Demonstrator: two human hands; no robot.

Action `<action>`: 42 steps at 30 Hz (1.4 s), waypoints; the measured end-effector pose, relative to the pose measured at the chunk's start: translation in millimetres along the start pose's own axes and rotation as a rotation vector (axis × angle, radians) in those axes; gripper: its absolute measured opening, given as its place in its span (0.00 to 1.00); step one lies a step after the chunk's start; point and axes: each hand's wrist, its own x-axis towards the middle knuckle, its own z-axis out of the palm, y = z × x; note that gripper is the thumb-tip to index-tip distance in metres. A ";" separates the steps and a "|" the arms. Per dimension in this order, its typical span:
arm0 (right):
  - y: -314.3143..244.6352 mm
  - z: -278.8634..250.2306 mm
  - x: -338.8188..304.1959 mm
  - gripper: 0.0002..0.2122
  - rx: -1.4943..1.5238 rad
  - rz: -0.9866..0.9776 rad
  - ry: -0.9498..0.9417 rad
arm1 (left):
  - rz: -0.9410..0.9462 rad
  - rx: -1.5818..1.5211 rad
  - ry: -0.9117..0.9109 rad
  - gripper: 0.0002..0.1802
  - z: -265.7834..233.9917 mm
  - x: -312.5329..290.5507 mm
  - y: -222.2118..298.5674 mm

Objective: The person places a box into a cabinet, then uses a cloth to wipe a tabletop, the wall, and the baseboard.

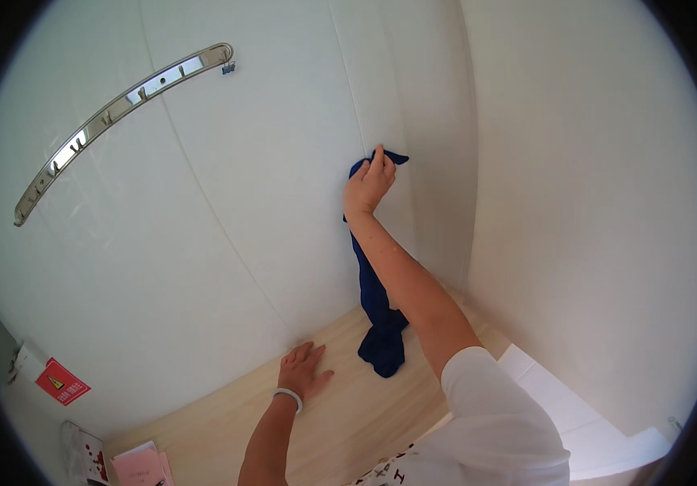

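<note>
My right hand (370,185) grips a dark blue cloth (373,287) and presses it against the pale wall panel (259,154). One corner of the cloth sticks out past my fingers, and the rest trails down behind my forearm. Its lower end bunches over the wood-look surface (227,421). Down to the left, my left hand (301,373) rests on that surface close to the wall, fingers spread, holding nothing. A pale bracelet (289,398) circles the left wrist.
A shiny metal hook rail (125,104) is mounted high on the wall, with a small clip (228,69) at its right end. A red warning card (63,381) hangs at the lower left. Below it lie pink papers (142,467) beside a white box (83,454).
</note>
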 end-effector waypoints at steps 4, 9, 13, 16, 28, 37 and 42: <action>-77.6 7.0 23.8 0.21 0.230 -0.384 -0.117 | -0.006 0.003 0.001 0.37 1.7 -3.5 -5.6; -74.8 7.1 26.4 0.26 0.029 -0.800 -0.217 | 0.016 -0.010 0.015 0.37 3.4 0.2 -2.5; -13.6 -1.0 17.3 0.30 -0.190 -0.496 -0.104 | 0.004 0.023 0.028 0.37 1.5 -0.9 -5.2; 48.6 -14.9 -2.0 0.29 -0.171 -0.181 -0.123 | 0.009 0.021 0.027 0.37 -0.4 1.5 -2.5; -0.2 -21.1 2.7 0.25 0.083 -0.415 -0.180 | 0.010 0.017 0.023 0.37 0.6 0.8 -3.9; 1.5 -21.4 4.8 0.25 0.013 -0.409 -0.083 | -0.018 0.023 -0.021 0.38 0.3 3.8 0.6; 18.1 -27.6 2.6 0.25 0.074 -0.453 -0.253 | -0.039 -0.012 -0.036 0.38 -5.3 0.1 -0.8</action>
